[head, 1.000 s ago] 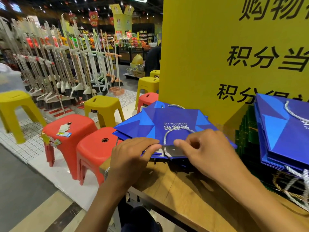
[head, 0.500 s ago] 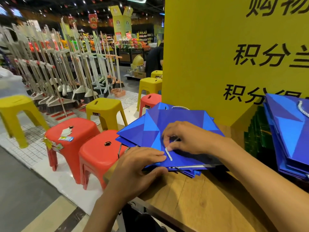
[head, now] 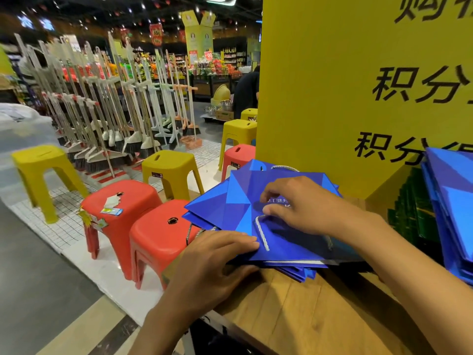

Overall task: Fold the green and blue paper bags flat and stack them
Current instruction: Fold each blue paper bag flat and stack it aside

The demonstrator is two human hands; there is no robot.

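A stack of flat blue paper bags (head: 238, 201) lies on the wooden table (head: 307, 316), near its left end. My left hand (head: 212, 267) pinches the stack's near left edge, fingers on top and thumb underneath. My right hand (head: 307, 206) rests on the top bag with bent fingers, its thumb on the white rope handle (head: 262, 234). Green bags (head: 414, 208) stand on edge at the right, against the yellow board. More blue bags (head: 450, 201) lean there, partly cut off by the frame.
A tall yellow sign board (head: 332, 98) stands right behind the bags. Red stools (head: 158, 239) and yellow stools (head: 169, 162) crowd the floor at the table's left end. Racks of brooms (head: 107, 111) and a person in dark clothes (head: 245, 93) are farther back.
My right hand moved from the stack's near edge up onto the top bag, laying the rope handle down. My left hand slid onto the stack's near left edge.
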